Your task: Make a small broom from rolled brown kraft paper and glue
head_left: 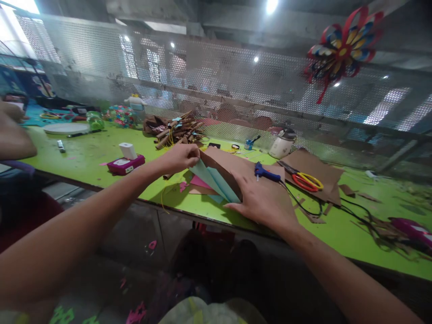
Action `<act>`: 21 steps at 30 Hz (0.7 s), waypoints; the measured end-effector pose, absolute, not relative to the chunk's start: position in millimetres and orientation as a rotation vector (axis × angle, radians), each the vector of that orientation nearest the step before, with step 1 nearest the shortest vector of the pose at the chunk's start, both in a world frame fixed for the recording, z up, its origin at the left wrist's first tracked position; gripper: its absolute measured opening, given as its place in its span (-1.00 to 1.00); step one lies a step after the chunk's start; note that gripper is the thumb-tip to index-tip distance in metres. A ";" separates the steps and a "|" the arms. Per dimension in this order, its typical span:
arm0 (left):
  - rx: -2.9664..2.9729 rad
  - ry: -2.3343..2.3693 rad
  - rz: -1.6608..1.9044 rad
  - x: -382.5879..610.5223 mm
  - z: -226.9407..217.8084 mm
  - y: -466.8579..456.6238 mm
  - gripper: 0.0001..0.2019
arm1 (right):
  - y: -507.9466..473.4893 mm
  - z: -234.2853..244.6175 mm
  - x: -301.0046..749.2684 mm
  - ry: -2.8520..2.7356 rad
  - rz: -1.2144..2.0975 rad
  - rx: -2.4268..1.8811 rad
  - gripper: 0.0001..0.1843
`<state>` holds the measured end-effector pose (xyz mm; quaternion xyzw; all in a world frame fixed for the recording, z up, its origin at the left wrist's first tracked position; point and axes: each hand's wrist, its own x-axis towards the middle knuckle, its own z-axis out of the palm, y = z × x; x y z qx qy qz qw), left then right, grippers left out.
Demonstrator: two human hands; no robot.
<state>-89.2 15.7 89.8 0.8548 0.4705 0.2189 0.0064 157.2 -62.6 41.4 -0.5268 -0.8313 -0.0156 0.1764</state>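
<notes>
My left hand (184, 157) is closed in a pinch on the upper left corner of a light blue paper sheet (218, 181). Brown kraft paper (227, 162) stands up behind that sheet and spreads to the right. With fingers apart, my right hand (259, 200) presses on the brown paper at the lower right end of the blue sheet, its thumb stretched along the table side. Pink paper (200, 181) peeks out underneath. A blue hot glue gun (268, 173) lies on the brown paper just beyond my right hand.
Scissors (308, 181) with red and yellow handles rest on more brown paper (312, 164) at the right. Rolled brown paper pieces (178, 132) are heaped behind my left hand. A magenta box (125, 164) sits leftward. Another person's arm (15, 135) reaches in at far left.
</notes>
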 end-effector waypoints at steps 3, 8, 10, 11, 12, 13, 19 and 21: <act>2.580 1.445 0.800 -85.1 95.1 15.6 -0.84 | -66.8 37.3 148.1 -2.370 -0.122 -1.612 -0.19; 2.395 1.351 1.020 -90.8 83.3 14.3 -0.82 | -53.4 28.2 148.7 -2.333 0.118 -1.554 -0.43; 2.289 1.366 1.157 -99.3 70.9 10.8 -0.75 | -46.6 28.4 151.9 -2.302 0.178 -1.521 -0.46; 2.240 1.418 1.215 -103.8 63.7 7.5 -0.74 | -44.3 29.4 153.3 -2.285 0.192 -1.529 -0.47; 2.216 1.486 1.236 -107.6 56.2 3.0 -0.74 | -43.1 31.0 154.3 -2.267 0.192 -1.547 -0.47; 2.242 1.544 1.189 -110.2 48.7 -2.6 -0.75 | -43.2 33.2 154.9 -2.253 0.186 -1.568 -0.49; 2.925 1.237 0.516 -93.0 22.9 -35.0 -0.80 | -58.4 57.1 153.7 -2.228 0.048 -1.695 -0.65; 3.112 1.116 0.397 -83.7 24.2 -34.1 -0.84 | -60.6 63.6 153.7 -2.230 0.007 -1.734 -0.64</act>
